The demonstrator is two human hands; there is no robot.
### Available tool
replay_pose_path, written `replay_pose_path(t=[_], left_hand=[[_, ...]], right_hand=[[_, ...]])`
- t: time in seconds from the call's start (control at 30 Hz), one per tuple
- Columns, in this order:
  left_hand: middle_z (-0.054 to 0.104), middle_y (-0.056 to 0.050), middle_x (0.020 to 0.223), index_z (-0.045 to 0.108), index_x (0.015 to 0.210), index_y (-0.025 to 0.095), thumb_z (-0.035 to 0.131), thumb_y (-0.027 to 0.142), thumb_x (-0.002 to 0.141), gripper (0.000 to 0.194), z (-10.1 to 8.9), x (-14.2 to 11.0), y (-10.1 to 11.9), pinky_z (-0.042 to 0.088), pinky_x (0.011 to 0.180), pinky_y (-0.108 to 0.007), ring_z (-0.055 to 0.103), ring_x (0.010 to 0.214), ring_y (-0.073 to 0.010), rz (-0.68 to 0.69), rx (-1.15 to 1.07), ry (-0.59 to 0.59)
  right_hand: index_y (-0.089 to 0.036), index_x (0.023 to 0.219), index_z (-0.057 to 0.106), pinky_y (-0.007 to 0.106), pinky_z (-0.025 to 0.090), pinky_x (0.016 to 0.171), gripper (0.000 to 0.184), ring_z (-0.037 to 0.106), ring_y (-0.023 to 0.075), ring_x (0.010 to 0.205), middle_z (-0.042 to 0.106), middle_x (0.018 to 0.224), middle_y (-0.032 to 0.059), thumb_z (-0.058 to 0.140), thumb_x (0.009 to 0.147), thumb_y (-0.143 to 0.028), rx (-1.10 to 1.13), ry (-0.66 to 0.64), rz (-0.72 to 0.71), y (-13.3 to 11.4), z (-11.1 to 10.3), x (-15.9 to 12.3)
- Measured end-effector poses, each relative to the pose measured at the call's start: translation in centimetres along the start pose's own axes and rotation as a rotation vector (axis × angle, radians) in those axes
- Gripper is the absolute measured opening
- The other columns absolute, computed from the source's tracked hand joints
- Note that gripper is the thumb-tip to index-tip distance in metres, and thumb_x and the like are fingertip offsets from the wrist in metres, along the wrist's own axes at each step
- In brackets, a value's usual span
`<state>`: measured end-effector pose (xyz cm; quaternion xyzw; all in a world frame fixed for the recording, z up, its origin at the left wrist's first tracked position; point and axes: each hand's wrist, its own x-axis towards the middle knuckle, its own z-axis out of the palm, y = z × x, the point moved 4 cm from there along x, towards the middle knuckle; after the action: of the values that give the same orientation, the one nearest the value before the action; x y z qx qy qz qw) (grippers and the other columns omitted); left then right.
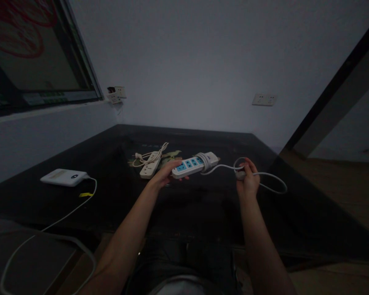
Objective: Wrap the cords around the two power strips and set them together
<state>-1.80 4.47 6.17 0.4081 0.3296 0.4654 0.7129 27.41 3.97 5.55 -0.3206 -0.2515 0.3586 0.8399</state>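
My left hand [166,173] grips the near end of a white power strip [189,165] with blue socket faces, held above the dark table. Several turns of its white cord [206,161] are wound around the strip's far end. From there the cord runs across to my right hand [248,178], whose fingers are closed around the cord and its plug [240,175]. A loop of cord sticks out to the right of that hand. Behind my left hand lies a second white power strip [150,166], with its own cord bundled on top.
The black table [197,213] reaches to the wall. At its left lies a white power bank [64,177] with a white cable [66,215] hanging over the near edge, beside a yellow tag [86,194]. Wall sockets [264,99] sit at right, more [117,95] in the left corner.
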Motion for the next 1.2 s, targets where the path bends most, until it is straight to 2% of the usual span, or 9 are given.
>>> replay_pose_path(t=[0.17, 0.27, 0.37, 0.53, 0.67, 0.8, 0.9, 1.0, 1.2], left_hand=[[0.070, -0.017, 0.100, 0.054, 0.125, 0.009, 0.057, 0.026, 0.083, 0.046, 0.0, -0.7, 1.1, 0.050, 0.040, -0.022, 0.070, 0.061, -0.0228, 0.126, 0.072, -0.117], [0.070, -0.017, 0.093, 0.053, 0.126, 0.007, 0.061, 0.033, 0.080, 0.054, 0.1, -1.4, 1.1, 0.049, 0.039, -0.024, 0.068, 0.054, -0.0222, 0.058, 0.116, -0.267], [0.071, -0.017, 0.086, 0.056, 0.123, 0.007, 0.064, 0.038, 0.076, 0.056, 0.3, -1.8, 0.6, 0.047, 0.039, -0.023, 0.067, 0.053, -0.0225, -0.047, 0.209, -0.365], [0.071, -0.018, 0.091, 0.061, 0.118, 0.009, 0.061, 0.035, 0.080, 0.046, 0.2, -1.0, 0.6, 0.049, 0.043, -0.023, 0.069, 0.059, -0.0222, -0.032, 0.280, -0.250], [0.070, -0.018, 0.092, 0.063, 0.116, 0.008, 0.059, 0.031, 0.081, 0.042, -0.3, -0.8, 1.0, 0.050, 0.042, -0.024, 0.069, 0.058, -0.0222, 0.017, 0.259, -0.174], [0.070, -0.018, 0.090, 0.061, 0.119, 0.008, 0.062, 0.033, 0.078, 0.048, -0.2, -1.8, 1.4, 0.049, 0.040, -0.025, 0.068, 0.056, -0.0232, -0.004, 0.264, -0.293], [0.070, -0.020, 0.087, 0.064, 0.114, 0.006, 0.063, 0.031, 0.077, 0.044, -0.2, -2.3, 1.3, 0.048, 0.039, -0.025, 0.068, 0.055, -0.0235, -0.073, 0.318, -0.353], [0.070, -0.020, 0.081, 0.067, 0.107, 0.005, 0.060, 0.027, 0.082, 0.034, -0.9, -1.7, 1.2, 0.050, 0.041, -0.025, 0.068, 0.053, -0.0228, -0.085, 0.352, -0.265], [0.072, -0.015, 0.081, 0.061, 0.109, 0.007, 0.053, 0.022, 0.087, 0.029, -3.5, 0.5, 1.7, 0.054, 0.045, -0.024, 0.070, 0.059, -0.0221, 0.109, 0.095, 0.155]], right_hand=[[-0.015, 0.093, 0.068, 0.016, 0.043, 0.048, 0.039, 0.055, 0.0054, 0.051, 0.064, 0.065, -0.0037, 0.077, 0.056, -0.013, -0.038, 0.000, 0.184, 1.5, -0.5, 0.2], [-0.015, 0.098, 0.068, 0.017, 0.044, 0.047, 0.043, 0.056, 0.0059, 0.051, 0.066, 0.069, -0.0027, 0.079, 0.056, -0.014, -0.046, -0.041, 0.224, 1.8, -0.6, 0.3], [-0.017, 0.098, 0.068, 0.016, 0.046, 0.049, 0.039, 0.056, 0.0045, 0.053, 0.067, 0.074, -0.0029, 0.077, 0.060, -0.015, -0.001, 0.000, 0.168, 1.4, -1.2, 0.8], [-0.020, 0.093, 0.068, 0.016, 0.048, 0.053, 0.029, 0.057, 0.0040, 0.054, 0.062, 0.069, -0.0063, 0.074, 0.066, -0.012, 0.067, 0.132, 0.029, 0.4, -2.5, 1.6], [-0.020, 0.091, 0.068, 0.015, 0.047, 0.050, 0.025, 0.061, 0.0056, 0.055, 0.062, 0.068, -0.0061, 0.070, 0.068, -0.010, 0.076, 0.179, -0.001, 0.1, -2.7, 1.5], [-0.018, 0.088, 0.068, 0.015, 0.044, 0.048, 0.022, 0.061, 0.0057, 0.054, 0.063, 0.069, -0.0047, 0.065, 0.069, -0.006, 0.075, 0.232, 0.001, 0.1, -2.8, 1.5], [-0.018, 0.089, 0.068, 0.015, 0.045, 0.050, 0.023, 0.061, 0.0060, 0.056, 0.063, 0.071, -0.0042, 0.064, 0.070, -0.006, 0.071, 0.245, -0.003, 0.0, -3.0, 1.6], [-0.019, 0.090, 0.069, 0.016, 0.047, 0.052, 0.024, 0.060, 0.0058, 0.056, 0.063, 0.073, -0.0037, 0.063, 0.071, -0.005, 0.073, 0.255, -0.024, -0.2, -3.5, 1.8], [-0.017, 0.091, 0.069, 0.018, 0.051, 0.054, 0.024, 0.060, 0.0067, 0.057, 0.066, 0.082, -0.0001, 0.063, 0.070, -0.008, 0.013, 0.316, -0.105, -0.5, -4.6, 2.5]])
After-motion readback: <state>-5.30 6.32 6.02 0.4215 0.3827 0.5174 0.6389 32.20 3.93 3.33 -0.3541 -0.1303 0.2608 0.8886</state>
